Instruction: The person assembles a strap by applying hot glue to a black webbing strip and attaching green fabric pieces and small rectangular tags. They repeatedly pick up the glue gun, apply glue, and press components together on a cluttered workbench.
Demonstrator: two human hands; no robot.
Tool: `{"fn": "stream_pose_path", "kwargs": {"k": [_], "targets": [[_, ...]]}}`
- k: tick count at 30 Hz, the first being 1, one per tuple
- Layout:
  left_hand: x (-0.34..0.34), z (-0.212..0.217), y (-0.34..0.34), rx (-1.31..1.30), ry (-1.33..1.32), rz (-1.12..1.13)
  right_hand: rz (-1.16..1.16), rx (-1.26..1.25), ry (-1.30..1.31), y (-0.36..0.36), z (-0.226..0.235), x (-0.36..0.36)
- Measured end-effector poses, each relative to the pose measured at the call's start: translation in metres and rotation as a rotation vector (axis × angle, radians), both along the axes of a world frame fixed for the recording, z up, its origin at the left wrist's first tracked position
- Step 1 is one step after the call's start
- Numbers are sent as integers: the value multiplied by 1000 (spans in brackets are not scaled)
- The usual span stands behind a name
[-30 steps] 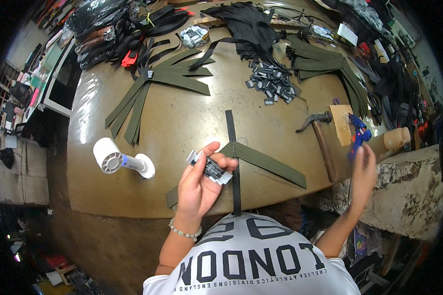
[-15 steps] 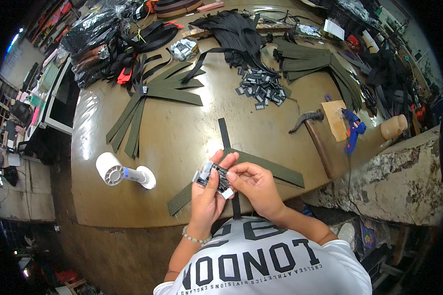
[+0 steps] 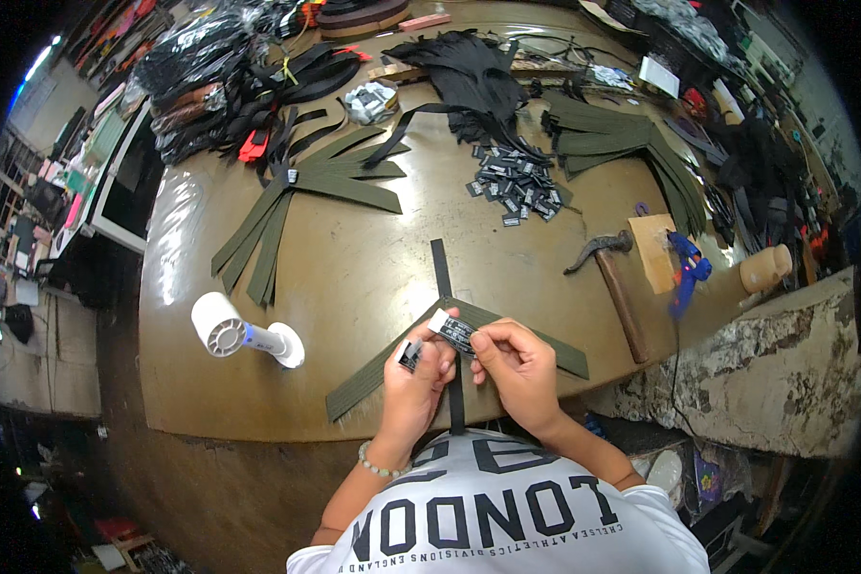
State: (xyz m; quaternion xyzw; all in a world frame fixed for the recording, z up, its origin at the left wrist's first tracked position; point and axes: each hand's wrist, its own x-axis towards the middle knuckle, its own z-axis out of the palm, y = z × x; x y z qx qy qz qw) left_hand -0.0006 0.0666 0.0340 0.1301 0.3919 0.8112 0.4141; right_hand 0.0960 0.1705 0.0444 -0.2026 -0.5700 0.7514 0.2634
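Both hands meet just above the near edge of the brown tabletop, right over the spot where an olive strap and a narrow black strap cross. The left hand is closed, pinching a small black label between thumb and fingers. The right hand is also closed, its fingertips gripping a second small black label with a white end, held just beside the left hand's thumb. The two hands touch or nearly touch; which of the two cannot be told.

Taking the crossing straps as the landmark: to their left, near by on the tabletop, lies a white handheld fan on its side. To their right lies a hammer with a wooden handle, and just beyond it a small wooden block and a blue glue gun. Farther from the person, behind the crossing, sits a loose heap of small black labels. Behind and to the left of the crossing, a fan of olive straps spreads out; behind and to the right, another bundle of olive straps lies. Black webbing is piled at the far side.
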Motion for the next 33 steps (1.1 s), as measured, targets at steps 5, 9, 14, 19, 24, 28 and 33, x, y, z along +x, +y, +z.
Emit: {"fn": "stream_pose_path", "kwargs": {"k": [5, 9, 14, 19, 24, 28, 33], "targets": [[3, -3, -3, -219, 170, 167, -37, 157, -29, 0, -2, -4], [-1, -5, -4, -253, 481, 222, -76, 252, 42, 9, 0, -4], [-7, -7, -9, -224, 516, 250, 222, -103, 168, 12, 6, 0], [-16, -5, -7, -309, 464, 402, 351, 206, 173, 3, 11, 6], [-39, 3, -13, -350, 965, 615, 500, -72, 86, 2, 18, 19], [-34, 7, -19, -35, 197, 296, 529, -81, 19, 2, 24, 20], [-34, 5, -24, 130, -164, 99, 511, -335, 58, 4, 29, 15]]}}
